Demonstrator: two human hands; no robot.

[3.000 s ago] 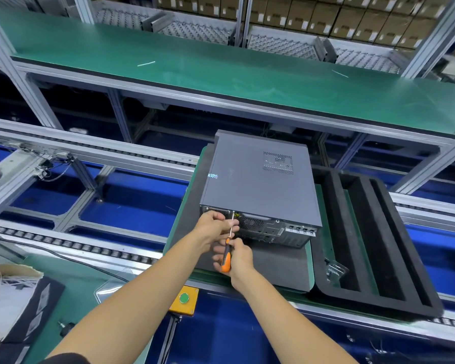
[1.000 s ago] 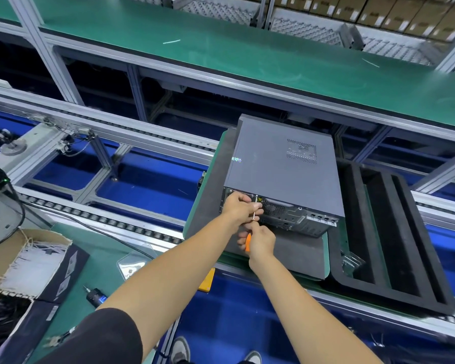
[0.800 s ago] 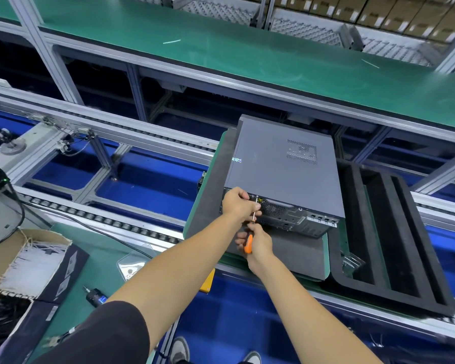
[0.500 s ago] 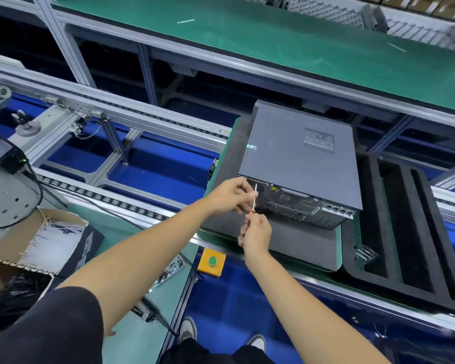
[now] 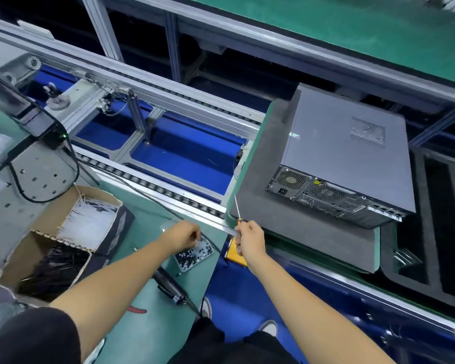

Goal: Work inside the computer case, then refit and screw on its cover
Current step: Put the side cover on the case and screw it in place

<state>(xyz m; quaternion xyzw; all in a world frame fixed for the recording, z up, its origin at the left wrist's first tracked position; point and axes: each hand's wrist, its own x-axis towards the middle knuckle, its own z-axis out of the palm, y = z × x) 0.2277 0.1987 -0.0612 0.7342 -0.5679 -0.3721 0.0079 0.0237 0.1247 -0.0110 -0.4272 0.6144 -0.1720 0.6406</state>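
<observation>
The computer case [image 5: 344, 153] lies flat on a grey foam pad [image 5: 300, 227], cover [image 5: 352, 137] on top, its rear panel of fan grilles and ports facing me. It sits up and to the right, well apart from both my hands.

My right hand [image 5: 248, 239] is nearer to it, just off the pad's near left corner. Its fingers are curled round the orange handle of a screwdriver [image 5: 237, 211], whose thin shaft points up and slightly left, the tip ending over the pad's green edge, clear of the case.

My left hand [image 5: 183, 236] is farther left, down at a small clear tray [image 5: 192, 254] of dark screws [image 5: 195, 254] on the green bench [image 5: 153, 298]. The fingers bend down into the tray, but I cannot tell whether they pinch a screw.

A black power driver [image 5: 170, 285] lies on the bench below the tray. Farther left stands a cardboard box [image 5: 63, 232] holding white and black ties. To the right of the pad sits a black foam tray [image 5: 441, 219] with long slots.
</observation>
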